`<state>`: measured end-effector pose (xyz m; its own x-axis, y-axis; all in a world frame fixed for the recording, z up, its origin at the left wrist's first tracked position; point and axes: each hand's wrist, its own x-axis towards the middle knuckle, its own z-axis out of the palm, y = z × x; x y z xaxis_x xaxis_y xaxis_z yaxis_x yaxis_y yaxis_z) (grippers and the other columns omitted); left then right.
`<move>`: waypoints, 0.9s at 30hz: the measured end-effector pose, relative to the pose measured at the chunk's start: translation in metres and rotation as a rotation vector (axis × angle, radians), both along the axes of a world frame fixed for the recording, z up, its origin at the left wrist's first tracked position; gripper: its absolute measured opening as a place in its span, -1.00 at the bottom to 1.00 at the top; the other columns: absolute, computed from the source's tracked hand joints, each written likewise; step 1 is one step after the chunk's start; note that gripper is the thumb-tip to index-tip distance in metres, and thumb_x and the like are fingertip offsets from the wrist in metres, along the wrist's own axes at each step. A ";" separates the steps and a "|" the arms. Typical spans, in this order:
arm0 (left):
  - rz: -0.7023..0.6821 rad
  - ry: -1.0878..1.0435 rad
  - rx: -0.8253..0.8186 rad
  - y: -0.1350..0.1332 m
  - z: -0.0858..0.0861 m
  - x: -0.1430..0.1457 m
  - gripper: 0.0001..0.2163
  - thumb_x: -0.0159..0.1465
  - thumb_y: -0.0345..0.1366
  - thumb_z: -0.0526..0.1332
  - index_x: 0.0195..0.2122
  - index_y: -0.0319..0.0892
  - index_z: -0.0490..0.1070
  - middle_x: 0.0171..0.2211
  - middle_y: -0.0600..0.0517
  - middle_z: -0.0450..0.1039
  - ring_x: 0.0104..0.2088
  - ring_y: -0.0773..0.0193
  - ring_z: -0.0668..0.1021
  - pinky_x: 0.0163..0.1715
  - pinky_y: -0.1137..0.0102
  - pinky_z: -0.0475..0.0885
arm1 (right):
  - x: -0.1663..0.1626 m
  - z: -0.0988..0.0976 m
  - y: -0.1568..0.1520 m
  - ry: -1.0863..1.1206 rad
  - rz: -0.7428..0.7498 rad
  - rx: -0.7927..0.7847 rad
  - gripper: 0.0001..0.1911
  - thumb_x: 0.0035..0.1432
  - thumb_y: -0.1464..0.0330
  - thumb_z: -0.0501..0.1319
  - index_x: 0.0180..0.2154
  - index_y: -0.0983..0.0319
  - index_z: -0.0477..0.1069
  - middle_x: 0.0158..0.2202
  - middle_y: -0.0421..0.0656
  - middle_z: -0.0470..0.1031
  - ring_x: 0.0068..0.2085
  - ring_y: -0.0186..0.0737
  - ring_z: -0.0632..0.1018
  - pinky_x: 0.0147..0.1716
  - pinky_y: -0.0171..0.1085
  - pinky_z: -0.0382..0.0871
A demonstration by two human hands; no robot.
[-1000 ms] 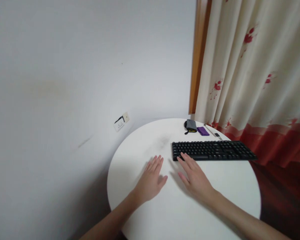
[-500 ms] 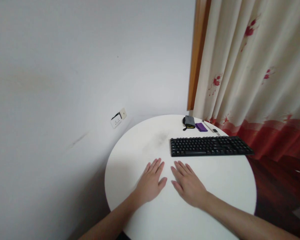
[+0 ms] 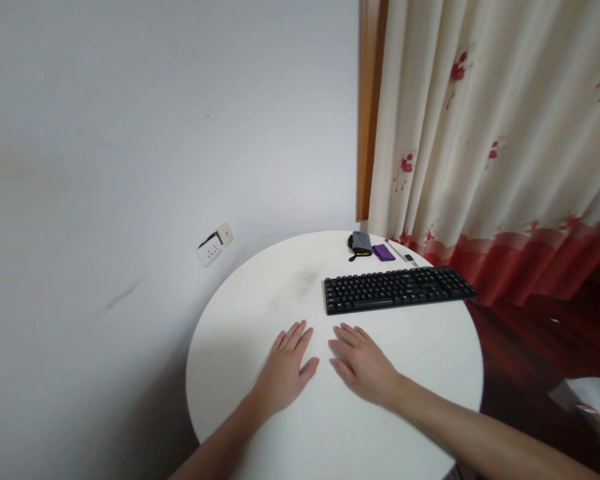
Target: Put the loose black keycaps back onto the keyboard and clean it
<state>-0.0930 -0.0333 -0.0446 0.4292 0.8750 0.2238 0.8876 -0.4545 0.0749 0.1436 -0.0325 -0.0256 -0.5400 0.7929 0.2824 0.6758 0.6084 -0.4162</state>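
Both of my hands lie palm down on a round white table (image 3: 260,293), apart from each other. The fingers of my left hand (image 3: 284,373) are stretched out, thumb spread to the right, with nothing in its grasp. My right hand (image 3: 363,365) rests to its right, fingers extended and also holding nothing. Just beyond the right hand is a black keyboard (image 3: 395,289), which neither hand touches. Behind the keyboard sit a grey and black folded pouch (image 3: 361,244), a purple folded cloth (image 3: 383,253) and a thin pale brush-like tool (image 3: 403,255) with a dark part.
A white wall with a socket (image 3: 211,252) stands along the left and back. At the right hangs a cream and red flowered curtain (image 3: 430,133) beside a wooden frame (image 3: 371,113). A white object (image 3: 597,400) shows over the dark floor at lower right.
My view has turned to the right, so the table, keyboard and hands appear farther left. More of the white object at lower right shows. Both hands stay flat on the table.
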 end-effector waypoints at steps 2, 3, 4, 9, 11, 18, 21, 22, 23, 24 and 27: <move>-0.007 -0.015 0.001 0.001 -0.001 -0.001 -0.51 0.41 -0.12 0.04 0.33 -0.14 0.16 0.37 -0.14 0.06 0.37 0.04 0.14 0.31 0.00 0.12 | 0.004 0.003 0.003 0.109 -0.045 0.011 -0.68 0.30 0.42 0.06 0.00 0.21 0.50 0.09 -0.02 0.50 0.15 -0.07 0.44 0.18 -0.05 0.27; -0.011 -0.023 0.001 0.001 -0.002 -0.001 -0.52 0.42 -0.13 0.03 0.33 -0.13 0.16 0.37 -0.14 0.06 0.37 0.05 0.14 0.31 0.00 0.12 | 0.006 0.004 0.005 0.158 -0.079 0.012 -0.68 0.29 0.46 0.05 -0.04 0.22 0.51 0.01 -0.04 0.54 0.07 -0.11 0.49 0.12 -0.10 0.33; -0.017 -0.029 -0.002 0.001 -0.002 -0.001 -0.53 0.43 -0.13 0.02 0.33 -0.13 0.16 0.38 -0.13 0.06 0.37 0.05 0.14 0.31 0.00 0.11 | 0.008 0.005 0.007 0.197 -0.112 0.012 -0.69 0.28 0.48 0.04 -0.08 0.23 0.51 -0.06 -0.05 0.56 0.00 -0.13 0.51 0.06 -0.14 0.36; -0.048 -0.054 -0.026 -0.001 0.001 0.000 -0.57 0.43 -0.17 0.01 0.29 -0.13 0.23 0.36 -0.12 0.11 0.36 0.07 0.18 0.32 0.02 0.12 | 0.015 0.007 0.013 0.259 -0.177 -0.005 -0.75 0.24 0.52 0.06 -0.21 0.23 0.50 -0.22 -0.10 0.54 -0.15 -0.16 0.51 -0.09 -0.21 0.37; -0.045 -0.057 -0.036 -0.004 0.004 0.001 -0.58 0.43 -0.16 0.02 0.27 -0.13 0.26 0.35 -0.11 0.14 0.35 0.06 0.19 0.31 0.02 0.14 | 0.014 0.007 0.013 0.256 -0.174 -0.025 -0.76 0.23 0.52 0.07 -0.24 0.23 0.50 -0.24 -0.11 0.52 -0.17 -0.17 0.50 -0.12 -0.23 0.37; -0.131 0.001 -0.017 -0.035 0.018 0.029 -0.56 0.42 -0.15 0.05 0.31 -0.02 0.19 0.35 -0.01 0.16 0.34 0.05 0.20 0.30 0.02 0.18 | 0.014 0.005 0.012 0.260 -0.148 -0.052 -0.78 0.21 0.53 0.09 -0.26 0.23 0.49 -0.27 -0.12 0.51 -0.20 -0.19 0.50 -0.15 -0.24 0.35; -0.145 0.072 0.047 -0.043 0.016 0.024 -0.59 0.42 -0.25 0.02 0.29 0.02 0.22 0.33 0.04 0.18 0.33 0.09 0.24 0.30 0.05 0.19 | 0.015 0.005 0.012 0.266 -0.130 -0.053 -0.77 0.21 0.53 0.08 -0.25 0.23 0.49 -0.27 -0.12 0.51 -0.21 -0.18 0.50 -0.16 -0.24 0.37; -0.108 0.099 0.089 -0.046 0.014 0.011 -0.59 0.42 -0.30 0.00 0.28 0.02 0.24 0.32 0.04 0.20 0.32 0.08 0.26 0.29 0.04 0.20 | 0.016 0.005 0.012 0.271 -0.125 -0.047 -0.77 0.21 0.53 0.08 -0.25 0.23 0.49 -0.26 -0.11 0.51 -0.20 -0.18 0.50 -0.15 -0.23 0.37; -0.050 0.125 0.130 -0.048 0.012 -0.009 -0.58 0.41 -0.34 -0.02 0.27 0.03 0.25 0.32 0.04 0.22 0.32 0.07 0.27 0.27 0.04 0.22 | 0.017 0.005 0.012 0.277 -0.121 -0.042 -0.77 0.21 0.53 0.08 -0.25 0.22 0.49 -0.25 -0.11 0.51 -0.20 -0.18 0.50 -0.15 -0.23 0.38; 0.009 0.145 0.170 -0.052 0.009 -0.034 -0.58 0.40 -0.32 -0.03 0.27 0.03 0.26 0.31 0.02 0.24 0.31 0.05 0.28 0.24 0.03 0.26 | 0.018 0.005 0.011 0.283 -0.117 -0.036 -0.77 0.20 0.53 0.08 -0.24 0.22 0.49 -0.25 -0.12 0.51 -0.20 -0.18 0.51 -0.14 -0.22 0.38; 0.264 0.142 0.291 -0.067 0.003 -0.130 -0.60 0.37 -0.26 -0.05 0.15 -0.05 0.39 0.20 -0.06 0.39 0.23 -0.07 0.39 0.11 -0.02 0.39 | 0.019 0.005 0.010 0.300 -0.098 -0.029 -0.76 0.19 0.54 0.08 -0.24 0.22 0.50 -0.24 -0.12 0.52 -0.18 -0.18 0.52 -0.12 -0.21 0.40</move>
